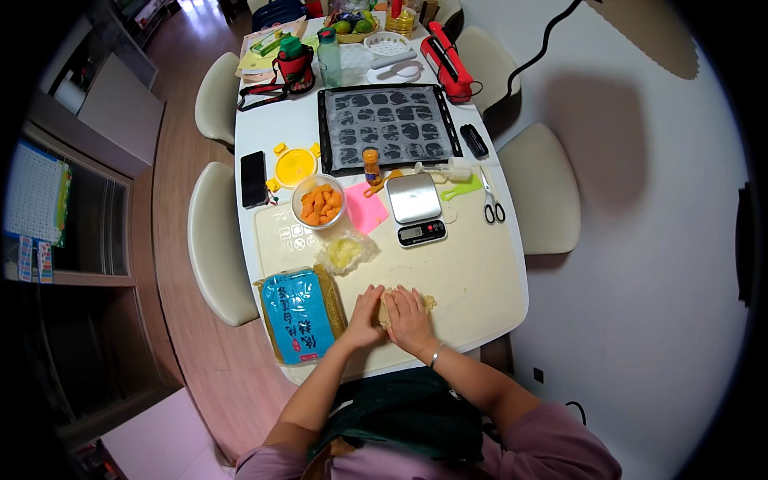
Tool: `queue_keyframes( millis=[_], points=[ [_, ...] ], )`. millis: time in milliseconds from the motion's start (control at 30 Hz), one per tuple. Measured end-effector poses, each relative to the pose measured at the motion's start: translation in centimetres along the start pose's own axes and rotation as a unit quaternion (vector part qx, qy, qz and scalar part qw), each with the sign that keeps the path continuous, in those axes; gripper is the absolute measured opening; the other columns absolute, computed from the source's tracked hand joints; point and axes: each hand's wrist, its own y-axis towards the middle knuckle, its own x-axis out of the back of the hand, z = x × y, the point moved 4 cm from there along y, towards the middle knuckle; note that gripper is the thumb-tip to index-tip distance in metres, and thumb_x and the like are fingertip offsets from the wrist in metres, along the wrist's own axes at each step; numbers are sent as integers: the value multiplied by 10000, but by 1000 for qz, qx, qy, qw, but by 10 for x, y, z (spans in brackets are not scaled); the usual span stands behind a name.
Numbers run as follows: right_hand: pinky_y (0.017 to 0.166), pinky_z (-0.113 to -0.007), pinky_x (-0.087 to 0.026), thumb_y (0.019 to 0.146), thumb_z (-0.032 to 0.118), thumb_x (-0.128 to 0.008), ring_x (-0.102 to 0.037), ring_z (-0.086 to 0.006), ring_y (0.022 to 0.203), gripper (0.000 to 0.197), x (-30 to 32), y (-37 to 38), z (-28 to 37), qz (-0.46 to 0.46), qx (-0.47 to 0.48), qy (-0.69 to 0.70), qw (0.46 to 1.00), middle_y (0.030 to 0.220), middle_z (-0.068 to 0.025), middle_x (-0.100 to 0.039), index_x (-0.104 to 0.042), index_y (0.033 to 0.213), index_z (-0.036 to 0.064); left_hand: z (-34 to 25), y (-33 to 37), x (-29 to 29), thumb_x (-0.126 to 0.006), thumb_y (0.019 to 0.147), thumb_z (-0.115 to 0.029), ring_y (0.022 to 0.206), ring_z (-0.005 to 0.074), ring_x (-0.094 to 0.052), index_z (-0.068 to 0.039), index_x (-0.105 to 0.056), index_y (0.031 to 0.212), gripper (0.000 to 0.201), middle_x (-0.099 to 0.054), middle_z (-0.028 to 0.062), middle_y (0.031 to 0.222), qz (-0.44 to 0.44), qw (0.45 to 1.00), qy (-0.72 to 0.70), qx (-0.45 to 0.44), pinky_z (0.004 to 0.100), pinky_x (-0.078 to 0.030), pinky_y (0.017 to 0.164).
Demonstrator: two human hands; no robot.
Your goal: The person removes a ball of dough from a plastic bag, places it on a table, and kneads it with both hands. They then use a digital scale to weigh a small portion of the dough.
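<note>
A lump of pale dough (pixel 430 304) lies on the cream mat (pixel 472 320) close in front of me and is largely covered by my hands. From above, my right hand (pixel 408 322) presses on it, fingers together and bent over its far side. Against its left side, my left hand (pixel 366 318) cups it with curved fingers. Crumbly dough edges stick out to the right of my right hand. Left of my hands lies a blue and brown packet (pixel 298 316). A crumpled clear plastic bag with something pale yellow (pixel 344 252) rests beyond my left hand.
Beyond the hands stand a kitchen scale (pixel 414 200), a tub of orange pieces (pixel 320 205) and a small shaker bottle (pixel 372 168). Scissors (pixel 493 200) lie right, a phone (pixel 254 179) left. Farther off is a lined baking tray (pixel 388 124).
</note>
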Motion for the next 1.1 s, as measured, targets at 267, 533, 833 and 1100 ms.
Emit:
queue_keyframes(
  millis=[267,533,833,1100],
  points=[
    [1072,-475,-402,1000,269,-513,-538,-401,1218,532,-15,3,-41,-90,-307,417,851,1316,-247,-556,-408,1450,6,-22,69,-29,-312,1085,-473,897,306,-688,50,-690,1109,646,-717,224,1013,-66,937,-164,302,401,-523,801],
    [841,-448,-513,1032,306,-437,-662,-398,949,404,-9,5,-17,-178,-305,235,906,1025,-213,-708,-679,1148,5,-34,43,-39,-515,964,-186,967,374,-577,-15,-649,980,218,-656,178,1003,-267,963,47,4,474,-455,881],
    [791,-453,-492,925,243,-498,-632,-386,877,326,-13,5,-35,-225,-219,197,929,995,-177,-685,-677,1103,35,-30,52,-40,-571,870,-208,887,322,-583,-80,-614,901,138,-623,115,912,-177,972,153,23,430,-453,777],
    [645,-483,-458,903,255,-521,-572,-390,739,227,-16,25,-60,-180,-246,191,933,801,-161,-594,-595,831,52,-24,77,-35,-561,870,-303,831,325,-577,-118,-598,849,190,-602,93,841,-132,969,204,52,454,-420,691]
  ],
)
